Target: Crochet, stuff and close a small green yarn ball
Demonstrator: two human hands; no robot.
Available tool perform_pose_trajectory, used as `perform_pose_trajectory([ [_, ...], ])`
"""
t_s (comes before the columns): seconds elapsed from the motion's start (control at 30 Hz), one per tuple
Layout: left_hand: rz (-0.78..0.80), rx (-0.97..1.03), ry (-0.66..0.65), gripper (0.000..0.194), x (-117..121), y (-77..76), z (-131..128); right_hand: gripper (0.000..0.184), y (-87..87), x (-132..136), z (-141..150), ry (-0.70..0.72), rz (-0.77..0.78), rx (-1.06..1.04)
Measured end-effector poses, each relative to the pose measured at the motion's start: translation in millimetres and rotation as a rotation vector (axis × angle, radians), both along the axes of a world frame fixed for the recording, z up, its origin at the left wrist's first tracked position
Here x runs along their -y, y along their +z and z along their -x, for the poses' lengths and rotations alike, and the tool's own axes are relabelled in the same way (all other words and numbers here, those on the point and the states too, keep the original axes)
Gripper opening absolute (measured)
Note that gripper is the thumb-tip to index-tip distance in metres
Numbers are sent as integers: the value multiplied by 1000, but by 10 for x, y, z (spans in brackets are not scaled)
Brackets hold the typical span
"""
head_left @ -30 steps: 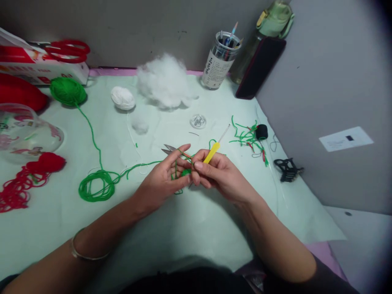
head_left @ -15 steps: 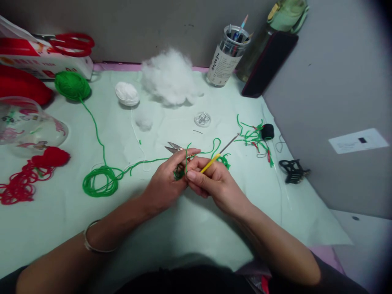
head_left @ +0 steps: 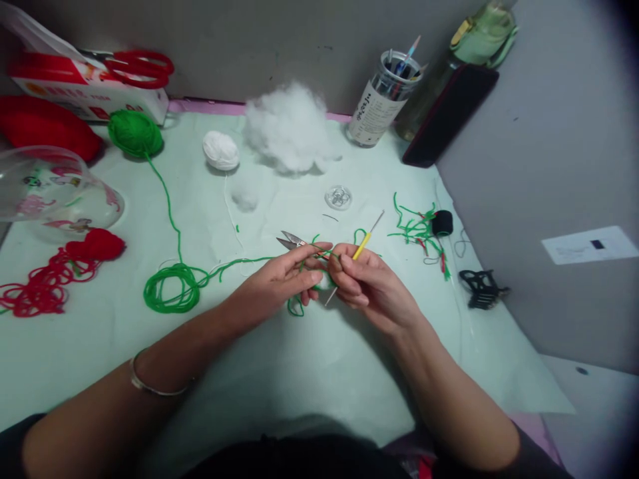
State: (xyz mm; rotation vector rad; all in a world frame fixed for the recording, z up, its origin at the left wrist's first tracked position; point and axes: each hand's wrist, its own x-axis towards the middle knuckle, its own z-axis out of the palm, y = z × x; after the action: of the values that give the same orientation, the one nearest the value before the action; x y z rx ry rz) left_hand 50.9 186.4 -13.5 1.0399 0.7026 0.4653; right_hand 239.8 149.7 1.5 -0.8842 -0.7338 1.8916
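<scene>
My right hand point(head_left: 372, 283) is closed around a crochet hook point(head_left: 361, 247) with a yellow grip; one metal end points up and right, the other pokes out below the fingers. Green yarn point(head_left: 295, 307) runs over and between the fingers of my left hand point(head_left: 279, 276), which is closed on a small green and white piece, partly hidden by the fingers. The strand leads left to a loose green coil point(head_left: 171, 289) on the table. Just behind my left fingers lie small thread snips point(head_left: 291, 241), blades toward the left.
A green yarn ball point(head_left: 134, 133), a white yarn ball point(head_left: 220, 151) and fluffy white stuffing point(head_left: 290, 130) lie at the back. Red yarn point(head_left: 47, 283) and a clear cup point(head_left: 100, 203) are left. Green scraps point(head_left: 419, 226), black thread point(head_left: 442, 223) and a black claw clip point(head_left: 482, 289) are right.
My right hand has turned the hook more upright, its lower end now showing. The hands have drawn slightly apart, and the green and white piece is visible between them. The view has shifted slightly.
</scene>
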Motion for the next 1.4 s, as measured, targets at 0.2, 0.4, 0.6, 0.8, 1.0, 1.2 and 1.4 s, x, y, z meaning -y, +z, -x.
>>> perform_pose_trajectory([
  [0.2,65,21,-47,75,-26,21,34,27,10,24,42,-13,10,-6],
  [0.4,73,17,-47,78,-64,-10,64,28,-7,17,40,-15,44,-31],
  [0.6,14,10,-155,74,-124,12,126,30,-29,9,12,36,98,-72],
  [0.8,-149,-124,-103,82,-41,-4,72,35,-80,-18,4,0,114,-69],
  [1.0,-215,-132,-25,63,59,8,8,31,-42,-16,9,-36,121,-47],
  [1.2,-94,-35,-14,60,48,27,-1,31,-5,23,26,-3,66,5],
  [1.4,-53,-66,8,57,47,31,-29,27,15,48,69,34,-9,68],
])
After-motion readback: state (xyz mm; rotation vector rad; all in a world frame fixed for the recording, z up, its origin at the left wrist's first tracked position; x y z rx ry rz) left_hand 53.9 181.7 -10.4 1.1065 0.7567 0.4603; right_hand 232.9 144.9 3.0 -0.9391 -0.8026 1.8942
